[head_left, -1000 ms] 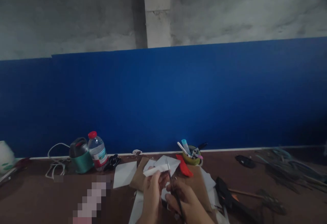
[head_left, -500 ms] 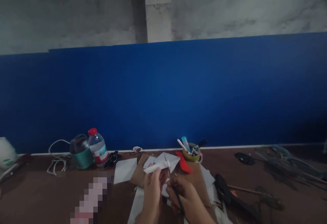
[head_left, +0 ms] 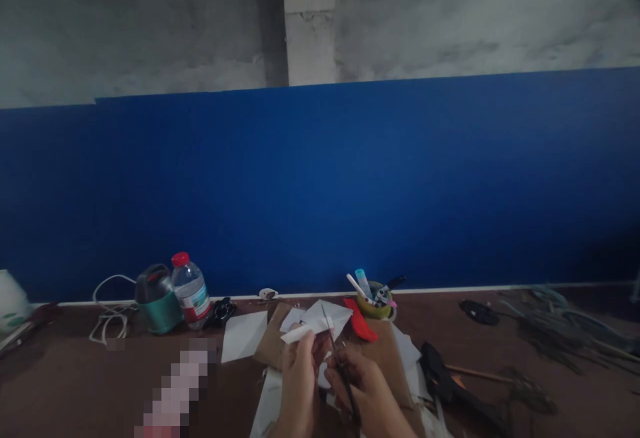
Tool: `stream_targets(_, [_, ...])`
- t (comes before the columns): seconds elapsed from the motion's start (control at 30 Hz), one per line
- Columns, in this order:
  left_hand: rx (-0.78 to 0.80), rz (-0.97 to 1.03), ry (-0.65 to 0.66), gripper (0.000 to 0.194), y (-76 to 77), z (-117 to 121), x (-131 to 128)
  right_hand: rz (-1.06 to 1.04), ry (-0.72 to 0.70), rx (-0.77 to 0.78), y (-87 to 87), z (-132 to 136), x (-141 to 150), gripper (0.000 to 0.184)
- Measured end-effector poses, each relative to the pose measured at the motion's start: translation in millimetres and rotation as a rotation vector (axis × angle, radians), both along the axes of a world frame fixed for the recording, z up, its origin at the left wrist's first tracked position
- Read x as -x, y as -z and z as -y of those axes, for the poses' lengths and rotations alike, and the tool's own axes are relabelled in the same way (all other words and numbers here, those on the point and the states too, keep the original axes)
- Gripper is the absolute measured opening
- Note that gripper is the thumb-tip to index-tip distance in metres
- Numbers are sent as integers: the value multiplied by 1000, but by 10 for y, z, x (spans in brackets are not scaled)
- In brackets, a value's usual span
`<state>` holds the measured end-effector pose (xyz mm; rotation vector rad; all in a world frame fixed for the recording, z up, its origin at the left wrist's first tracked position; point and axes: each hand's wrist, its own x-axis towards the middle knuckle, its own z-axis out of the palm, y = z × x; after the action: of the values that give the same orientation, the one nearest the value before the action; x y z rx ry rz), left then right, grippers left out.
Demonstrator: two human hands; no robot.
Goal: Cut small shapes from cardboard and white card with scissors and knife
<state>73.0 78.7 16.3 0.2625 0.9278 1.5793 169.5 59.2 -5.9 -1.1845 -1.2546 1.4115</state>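
My left hand (head_left: 301, 366) pinches a small piece of white paper (head_left: 306, 329) between thumb and fingers, its edge pointing up and to the right. Gripped in my right hand (head_left: 364, 377) is a pair of dark scissors (head_left: 346, 379). The blades point up and away from me and meet the paper's right end; I cannot tell how far apart they are. Beneath both hands lie brown cardboard (head_left: 385, 345) and more white paper sheets (head_left: 327, 315). A red piece (head_left: 361, 322) rests on the cardboard just past my right hand.
A green cup of pens (head_left: 376, 306) stands at the back. On the left are a water bottle (head_left: 191, 291), a teal container (head_left: 160, 308), a white cable (head_left: 107, 321) and a white sheet (head_left: 245, 336). A black glue gun (head_left: 450, 385) and tangled strands (head_left: 565, 325) lie to the right.
Both hands, the paper and the scissors keep almost the same place. The view has shifted very slightly, and nothing has been taken up or let go.
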Motion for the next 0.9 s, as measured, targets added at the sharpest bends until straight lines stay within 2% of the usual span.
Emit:
stream_targets(0.2, [-49, 41, -5, 25, -71, 16, -19, 28, 6, 5, 3, 9, 12, 33])
stream_targets(0.37, [-46, 162, 11, 30, -75, 47, -23, 68, -24, -58, -12, 20, 23, 32])
stream_targets(0.47, [-15, 271, 37, 28, -99, 84, -37, 106, -52, -121, 40, 11, 32, 31])
stream_targets(0.6, [50, 384, 43, 23, -160, 126, -59, 152, -53, -98, 156, 1, 37, 31])
stream_targets(0.77, [60, 358, -28, 21, -112, 93, -40, 191, -45, -64, 279, -36, 35, 33])
stream_targets(0.9, [64, 308, -43, 12, -65, 49, 3, 140, -71, -44, 201, -43, 13, 34])
